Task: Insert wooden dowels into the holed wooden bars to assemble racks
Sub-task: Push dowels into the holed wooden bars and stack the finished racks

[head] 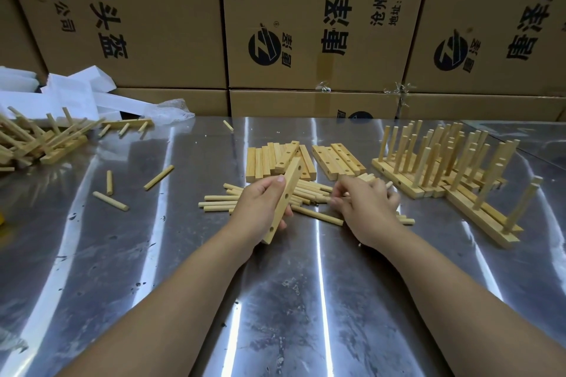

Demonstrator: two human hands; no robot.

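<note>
My left hand (260, 208) grips a holed wooden bar (284, 196), held tilted above the table with its holes facing right. My right hand (364, 208) reaches into a loose pile of wooden dowels (309, 193) at the table's middle, fingers curled on dowels there. Behind the pile lie a stack of holed bars (275, 159) and a smaller group of bars (338, 159).
Assembled racks (441, 159) with upright dowels stand at the right. Another heap of racks (36, 141) lies at the far left beside white packaging (76, 92). Loose dowels (110, 200) are scattered on the metal table (306, 300). Cardboard boxes (306, 24) wall the back.
</note>
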